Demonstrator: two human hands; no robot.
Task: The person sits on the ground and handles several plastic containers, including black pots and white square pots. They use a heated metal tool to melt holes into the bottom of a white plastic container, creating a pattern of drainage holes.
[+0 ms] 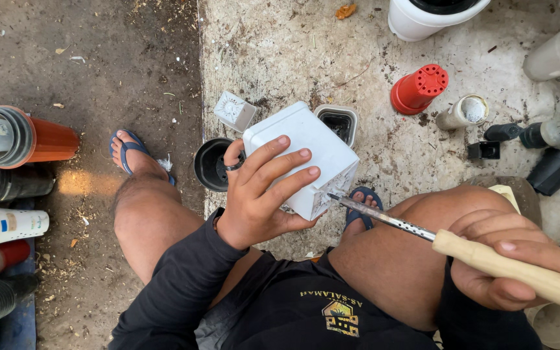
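1. Your left hand [260,194] grips the white square pot [303,155], fingers spread across its side, thumb underneath, holding it tilted above your knees with its base turned toward your right.
2. Your right hand [510,262] is closed around the wooden handle of the metal-tipped tool [416,228].
3. That tool's long axis runs from lower right up to the left; its tip touches the pot's base, or sits just short of it.
4. Small black pots [212,163] and a red pot [418,89] lie on the ground beyond.
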